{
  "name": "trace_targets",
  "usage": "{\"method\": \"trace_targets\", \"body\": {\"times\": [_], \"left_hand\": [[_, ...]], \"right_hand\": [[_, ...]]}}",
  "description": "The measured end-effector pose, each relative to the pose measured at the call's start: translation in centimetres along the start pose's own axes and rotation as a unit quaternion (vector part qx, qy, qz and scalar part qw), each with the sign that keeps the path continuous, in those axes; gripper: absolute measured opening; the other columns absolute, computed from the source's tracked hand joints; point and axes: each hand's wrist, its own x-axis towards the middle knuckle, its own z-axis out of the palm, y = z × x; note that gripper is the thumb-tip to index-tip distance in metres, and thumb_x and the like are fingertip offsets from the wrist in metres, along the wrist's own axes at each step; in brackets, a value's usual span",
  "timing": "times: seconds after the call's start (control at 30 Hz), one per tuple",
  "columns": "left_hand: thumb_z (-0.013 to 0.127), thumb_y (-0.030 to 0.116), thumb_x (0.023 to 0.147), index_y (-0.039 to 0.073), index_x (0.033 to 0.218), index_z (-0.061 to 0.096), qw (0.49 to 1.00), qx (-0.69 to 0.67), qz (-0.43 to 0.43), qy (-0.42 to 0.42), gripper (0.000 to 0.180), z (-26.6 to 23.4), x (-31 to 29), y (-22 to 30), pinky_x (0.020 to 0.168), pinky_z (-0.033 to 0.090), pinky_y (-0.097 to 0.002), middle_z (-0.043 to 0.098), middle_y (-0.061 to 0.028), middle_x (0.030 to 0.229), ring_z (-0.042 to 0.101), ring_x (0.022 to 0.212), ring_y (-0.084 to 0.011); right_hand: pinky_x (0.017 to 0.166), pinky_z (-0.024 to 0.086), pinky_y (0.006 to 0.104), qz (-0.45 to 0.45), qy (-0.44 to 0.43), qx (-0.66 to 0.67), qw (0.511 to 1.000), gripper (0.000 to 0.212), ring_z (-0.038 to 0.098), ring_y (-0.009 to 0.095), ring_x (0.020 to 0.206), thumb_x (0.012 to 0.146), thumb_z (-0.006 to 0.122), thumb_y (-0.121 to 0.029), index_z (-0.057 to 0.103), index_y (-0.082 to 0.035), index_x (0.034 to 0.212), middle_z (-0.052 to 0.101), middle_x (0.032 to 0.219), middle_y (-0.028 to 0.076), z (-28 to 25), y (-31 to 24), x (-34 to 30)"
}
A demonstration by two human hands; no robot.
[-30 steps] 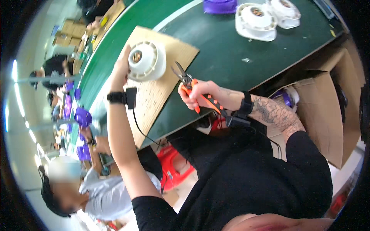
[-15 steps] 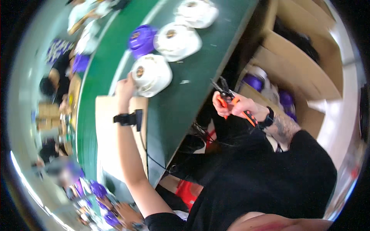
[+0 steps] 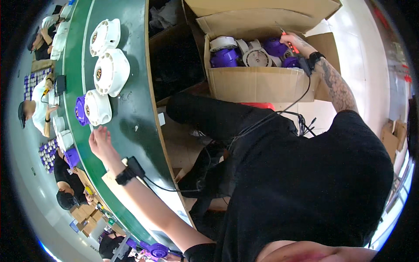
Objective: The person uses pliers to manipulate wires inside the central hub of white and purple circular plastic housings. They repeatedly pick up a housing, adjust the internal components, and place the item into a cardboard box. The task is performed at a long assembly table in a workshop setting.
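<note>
My left hand (image 3: 101, 142) hovers over the green work surface, fingers loosely apart and holding nothing. Just beyond its fingertips sits a white round plastic housing (image 3: 98, 108), with a purple housing (image 3: 81, 110) against its left side. A larger white housing (image 3: 112, 72) and another white housing (image 3: 106, 37) stand farther along. On the right, my right hand (image 3: 293, 41) is closed around pliers with orange-and-black handles (image 3: 290, 43). It is above the right end of an open cardboard box (image 3: 257, 83), over white and purple plastic parts (image 3: 256, 56). The pliers' jaws are thin and hard to make out.
A dark, open carton (image 3: 174, 61) stands between bench and box. Black cables (image 3: 279, 114) run from both wrist devices across my lap. A cardboard sheet (image 3: 131, 198) lies under my left forearm. Across the bench, other people (image 3: 72, 183) work among more housings.
My view has swung to the right, bringing the box into the middle. My left hand has come off the white housing. My right hand, still gripping the pliers, has moved out over the box.
</note>
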Motion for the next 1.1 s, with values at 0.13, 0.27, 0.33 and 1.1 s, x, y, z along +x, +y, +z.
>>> {"method": "trace_targets", "body": {"times": [0.13, 0.27, 0.33, 1.1], "left_hand": [[0.064, 0.005, 0.095, -0.001, 0.104, 0.068, 0.941, 0.167, 0.252, -0.153, 0.011, 8.9, -11.6, 7.2, 0.083, 0.053, -0.0312, 0.071, -0.0114, 0.101, 0.068, 0.088, -0.0248], [0.072, -0.002, 0.076, 0.004, 0.095, 0.071, 0.753, 0.152, 0.538, -0.346, 0.02, 13.8, -22.3, 15.7, 0.076, 0.056, -0.0362, 0.07, -0.0105, 0.091, 0.068, 0.085, -0.0294], [0.072, -0.001, 0.076, 0.004, 0.095, 0.071, 0.756, 0.125, 0.523, -0.372, 0.019, 12.6, -26.0, 17.3, 0.075, 0.056, -0.0362, 0.07, -0.0102, 0.091, 0.068, 0.085, -0.0291], [0.076, 0.009, 0.076, 0.013, 0.092, 0.068, 0.893, 0.036, 0.414, -0.175, 0.018, 3.6, -32.0, 18.6, 0.062, 0.051, -0.036, 0.065, -0.007, 0.091, 0.065, 0.082, -0.026]], "right_hand": [[0.065, 0.043, 0.025, 0.168, -0.206, 0.083, 0.96, 0.025, 0.059, 0.009, 0.078, 0.09, 0.063, -0.034, 0.069, -0.01, 0.087, 0.064, 0.082, 0.001, -1.6, 13.4, 0.1], [0.055, 0.043, 0.0218, 0.264, -0.443, 0.112, 0.85, 0.025, 0.065, 0.01, 0.075, 0.082, 0.069, -0.035, 0.069, -0.01, 0.084, 0.067, 0.083, 0.003, 6.2, 9.2, -11.0], [0.048, 0.038, 0.0246, 0.258, -0.336, -0.068, 0.903, 0.021, 0.057, 0.01, 0.06, 0.08, 0.068, -0.032, 0.067, -0.012, 0.076, 0.062, 0.071, 0.001, 8.9, 10.6, -12.2], [0.052, 0.04, 0.0323, 0.209, -0.21, 0.004, 0.955, 0.035, 0.047, 0.015, 0.054, 0.093, 0.057, -0.044, 0.064, -0.01, 0.088, 0.056, 0.076, 0.001, 13.2, 22.5, -3.6]]}}
